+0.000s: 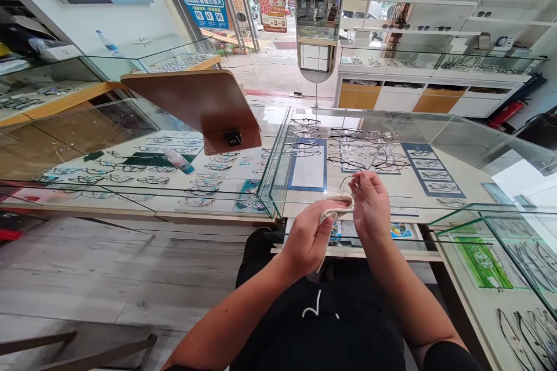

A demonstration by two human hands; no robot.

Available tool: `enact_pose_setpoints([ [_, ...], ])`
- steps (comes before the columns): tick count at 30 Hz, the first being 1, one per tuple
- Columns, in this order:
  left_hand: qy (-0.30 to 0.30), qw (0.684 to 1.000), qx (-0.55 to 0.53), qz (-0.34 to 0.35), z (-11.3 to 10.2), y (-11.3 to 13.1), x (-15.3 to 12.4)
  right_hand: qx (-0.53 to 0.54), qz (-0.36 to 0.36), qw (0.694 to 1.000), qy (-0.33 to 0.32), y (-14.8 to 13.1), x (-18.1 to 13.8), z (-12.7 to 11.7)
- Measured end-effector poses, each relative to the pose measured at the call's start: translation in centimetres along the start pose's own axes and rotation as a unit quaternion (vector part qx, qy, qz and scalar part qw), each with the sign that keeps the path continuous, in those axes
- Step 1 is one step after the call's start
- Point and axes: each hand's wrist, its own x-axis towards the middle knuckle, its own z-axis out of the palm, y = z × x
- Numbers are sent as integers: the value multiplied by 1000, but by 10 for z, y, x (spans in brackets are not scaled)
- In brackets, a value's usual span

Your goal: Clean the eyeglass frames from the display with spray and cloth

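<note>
Seemingly for steadiness, the right hand (372,208) is pinching eyeglasses (347,178) at four o'clock, the left hand (308,236) clutching cloth (342,206).

Two hands are showing, and they are sharing one cloth and one pair of glasses.
One left hand (308,235), one right hand (372,203), one cloth (342,198) and one pair of glasses (347,179) are making up the middle; around them two bottles (177,160), two doorway posters (204,4), one brown panel (183,101), one tall mirror (317,17), one green packet (483,264) and one fire extinguisher (508,113) are showing, while the displayed glasses (348,134) are crowding too closely for counting.
</note>
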Motion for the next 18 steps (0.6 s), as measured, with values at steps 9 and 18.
enact_pose_setpoints([
  [9,206,843,-327,-375,-56,-22,23,3,26,999,-24,-7,-2,-3],
  [18,248,905,-252,-237,-49,-11,19,1,33,999,-35,-3,-8,5],
])
